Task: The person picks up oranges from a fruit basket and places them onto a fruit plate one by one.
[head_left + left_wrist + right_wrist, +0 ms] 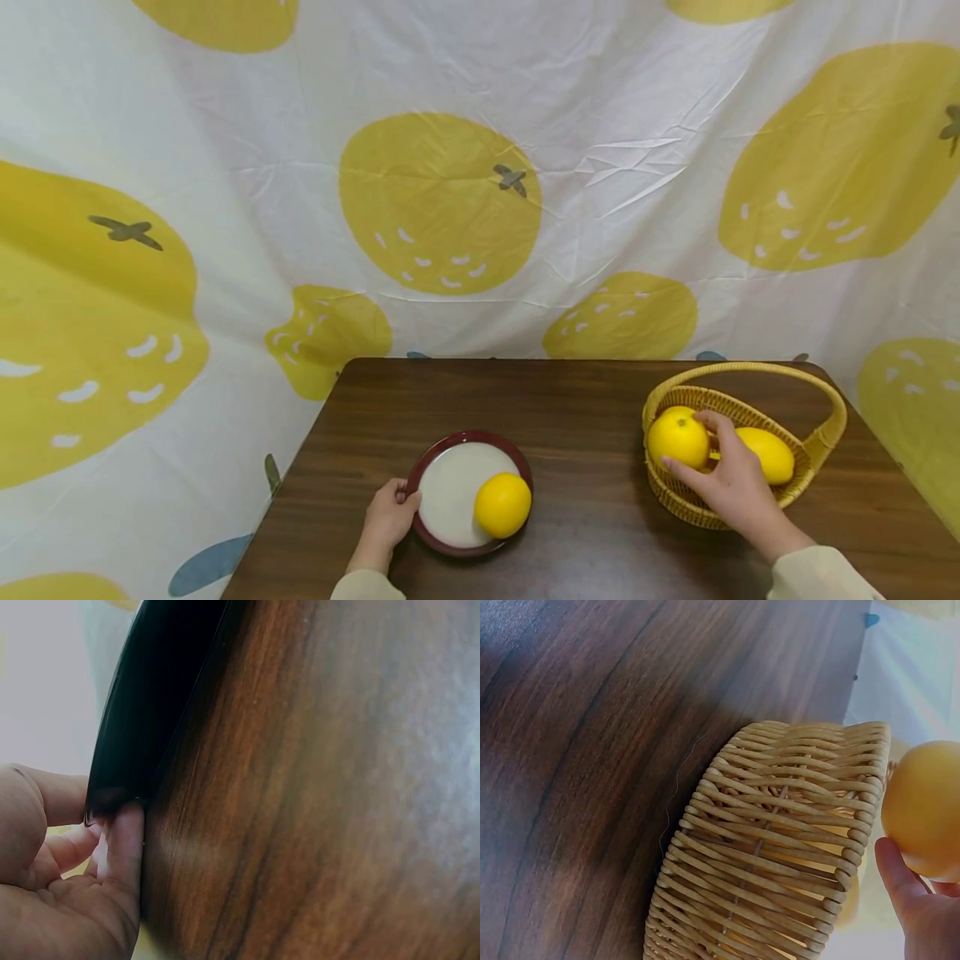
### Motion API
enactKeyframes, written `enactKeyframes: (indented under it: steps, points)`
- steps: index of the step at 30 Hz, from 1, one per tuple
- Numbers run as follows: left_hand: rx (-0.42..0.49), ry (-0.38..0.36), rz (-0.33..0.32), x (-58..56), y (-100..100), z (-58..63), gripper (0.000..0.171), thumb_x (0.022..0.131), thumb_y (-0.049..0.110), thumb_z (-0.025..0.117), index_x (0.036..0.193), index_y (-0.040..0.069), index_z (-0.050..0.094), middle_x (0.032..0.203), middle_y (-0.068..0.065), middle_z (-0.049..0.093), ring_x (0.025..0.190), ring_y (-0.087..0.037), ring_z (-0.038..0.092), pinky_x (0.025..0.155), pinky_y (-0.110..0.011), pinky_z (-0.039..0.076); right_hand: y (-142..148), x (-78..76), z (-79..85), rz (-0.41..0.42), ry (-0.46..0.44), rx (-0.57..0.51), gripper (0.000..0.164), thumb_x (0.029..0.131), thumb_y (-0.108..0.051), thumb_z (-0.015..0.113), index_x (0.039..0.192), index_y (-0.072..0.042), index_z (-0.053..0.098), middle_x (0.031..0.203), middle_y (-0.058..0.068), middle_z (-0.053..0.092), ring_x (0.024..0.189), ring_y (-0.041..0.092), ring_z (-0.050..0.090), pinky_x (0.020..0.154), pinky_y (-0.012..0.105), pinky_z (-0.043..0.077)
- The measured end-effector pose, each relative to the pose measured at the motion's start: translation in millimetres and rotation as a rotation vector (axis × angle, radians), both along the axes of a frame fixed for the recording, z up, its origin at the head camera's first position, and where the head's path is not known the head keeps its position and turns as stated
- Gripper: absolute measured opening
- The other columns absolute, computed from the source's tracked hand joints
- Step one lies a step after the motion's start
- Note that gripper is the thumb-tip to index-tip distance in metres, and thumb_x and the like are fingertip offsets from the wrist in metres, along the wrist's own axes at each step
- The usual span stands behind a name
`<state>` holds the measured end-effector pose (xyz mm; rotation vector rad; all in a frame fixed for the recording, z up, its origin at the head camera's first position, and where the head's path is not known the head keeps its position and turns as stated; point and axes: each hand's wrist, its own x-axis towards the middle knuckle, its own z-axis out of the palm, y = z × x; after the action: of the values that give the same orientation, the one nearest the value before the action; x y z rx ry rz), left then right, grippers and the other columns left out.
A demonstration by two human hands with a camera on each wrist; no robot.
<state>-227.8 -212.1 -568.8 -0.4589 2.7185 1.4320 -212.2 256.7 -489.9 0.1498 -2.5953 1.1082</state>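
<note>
The basket (681, 502) is wicker, the plate (447, 493) glossy.

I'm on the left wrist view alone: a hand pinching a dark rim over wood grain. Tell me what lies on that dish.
Observer: One round yellow fruit sits on the plate, toward its right side.
Operator: Name anything else being held.
Observer: The right hand holds a second yellow fruit at the wicker basket.
Operator: Look past that hand and report.
Observer: An oblong yellow fruit lies inside the basket, partly hidden by the hand in the head view.
</note>
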Motion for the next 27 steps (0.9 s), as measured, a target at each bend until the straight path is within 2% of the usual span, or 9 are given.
enactKeyframes:
  steps: [7,12,14,19,27]
  points:
    - [0.008,0.009,-0.003,1.6,-0.3,-1.1,0.024,0.096,0.011,0.063,0.113,-0.005,0.062,0.097,-0.018,0.068,0.089,-0.028,0.063,0.08,-0.045,0.05,-4.1,2.4,-0.7,0.003,0.015,-0.002,0.073,0.081,-0.026,0.085,0.135,0.0,0.044,0.13,0.026,0.057,0.114,0.043,0.059,0.076,0.021,0.051]
    - [-0.015,0.018,-0.004,2.1,-0.6,-1.2,0.023,0.095,0.011,0.063,0.112,-0.005,0.062,0.097,-0.018,0.068,0.09,-0.029,0.064,0.081,-0.047,0.05,-8.4,4.6,0.9,0.007,0.007,-0.021,0.073,0.082,-0.027,0.085,0.136,0.0,0.043,0.132,0.026,0.056,0.114,0.044,0.059,0.078,0.032,0.056]
    - [-0.018,0.018,-0.002,2.2,-0.1,-0.6,0.023,0.095,0.011,0.063,0.112,-0.005,0.062,0.097,-0.019,0.068,0.091,-0.03,0.064,0.082,-0.048,0.05,-10.1,5.6,0.9,0.005,0.006,-0.024,0.073,0.082,-0.027,0.085,0.136,0.0,0.043,0.133,0.026,0.056,0.114,0.044,0.059,0.078,0.031,0.056]
    - [-0.014,0.008,0.0,2.1,1.4,0.5,0.023,0.096,0.011,0.062,0.112,-0.005,0.062,0.097,-0.019,0.068,0.09,-0.03,0.064,0.082,-0.048,0.05,-14.9,8.0,-0.1,0.007,0.016,-0.02,0.072,0.081,-0.026,0.086,0.135,-0.001,0.045,0.132,0.024,0.057,0.115,0.042,0.06,0.079,0.02,0.052]
    - [-0.012,0.0,0.008,-0.7,1.3,-1.1,0.023,0.096,0.011,0.062,0.113,-0.004,0.062,0.099,-0.019,0.069,0.091,-0.03,0.064,0.083,-0.049,0.05,-24.7,9.3,-1.2,0.04,0.031,-0.027,0.071,0.08,-0.024,0.086,0.133,-0.002,0.046,0.127,0.026,0.06,0.108,0.04,0.064,0.075,0.027,0.054]
